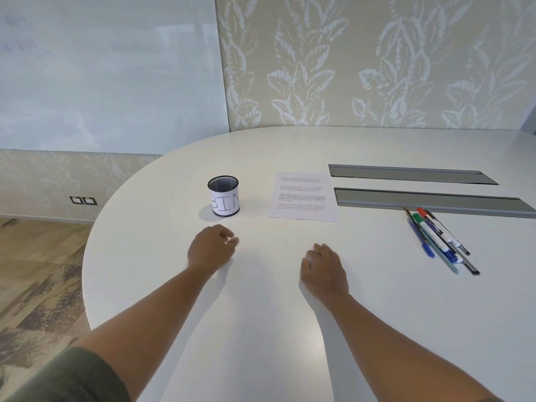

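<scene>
Both forearms stretch over the white bench (261,329), holding nothing. The left hand (213,246) is loosely curled, the right hand (324,271) palm down with relaxed fingers. The mesh cup (224,196) marked BIN stands upright just beyond the left hand, not touching it. It is probably light and stiff, best gripped round its wall.

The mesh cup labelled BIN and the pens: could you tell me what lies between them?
A printed sheet of paper lies flat between the mesh cup and the pens, touching neither, as the head view shows.
</scene>
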Tool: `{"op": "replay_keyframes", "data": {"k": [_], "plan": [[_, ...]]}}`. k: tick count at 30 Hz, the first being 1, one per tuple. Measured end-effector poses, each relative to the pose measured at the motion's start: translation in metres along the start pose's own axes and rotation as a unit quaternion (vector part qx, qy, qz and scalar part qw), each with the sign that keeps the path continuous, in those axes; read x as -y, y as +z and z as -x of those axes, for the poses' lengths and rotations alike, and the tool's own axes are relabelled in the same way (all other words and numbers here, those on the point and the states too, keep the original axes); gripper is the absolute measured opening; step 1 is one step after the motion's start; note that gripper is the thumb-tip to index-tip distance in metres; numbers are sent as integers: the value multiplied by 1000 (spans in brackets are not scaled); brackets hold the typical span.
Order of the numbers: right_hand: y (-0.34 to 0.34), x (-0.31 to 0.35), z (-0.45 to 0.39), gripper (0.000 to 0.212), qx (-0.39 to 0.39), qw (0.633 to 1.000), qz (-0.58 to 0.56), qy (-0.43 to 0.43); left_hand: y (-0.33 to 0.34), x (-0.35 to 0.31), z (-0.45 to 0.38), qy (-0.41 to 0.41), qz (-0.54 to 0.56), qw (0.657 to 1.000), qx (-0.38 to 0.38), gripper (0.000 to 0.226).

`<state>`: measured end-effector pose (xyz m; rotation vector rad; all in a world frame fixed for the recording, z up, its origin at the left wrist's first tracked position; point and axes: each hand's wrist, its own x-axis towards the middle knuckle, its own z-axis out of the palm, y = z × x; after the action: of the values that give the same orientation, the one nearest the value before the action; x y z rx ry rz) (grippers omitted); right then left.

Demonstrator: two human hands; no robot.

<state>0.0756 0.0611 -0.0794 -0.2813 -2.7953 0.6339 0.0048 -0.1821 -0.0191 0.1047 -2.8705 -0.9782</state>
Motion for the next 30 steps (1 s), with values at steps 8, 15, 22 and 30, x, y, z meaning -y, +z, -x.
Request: {"op": "replay_keyframes", "data": {"k": [8,15,22,30], "plan": [[1,8,-15,28,-1,1000,-19,24,37,-27,21,93,40,983,152,7],[3,11,-25,29,11,999,-29,26,57,-41,31,103,29,977,185,13],[4,9,-35,31,1,999,-33,38,61,-45,30,111,-3,979,172,10],[-2,22,-57,29,4,994,-84,72,69,-49,27,133,-65,968,200,13]]}}
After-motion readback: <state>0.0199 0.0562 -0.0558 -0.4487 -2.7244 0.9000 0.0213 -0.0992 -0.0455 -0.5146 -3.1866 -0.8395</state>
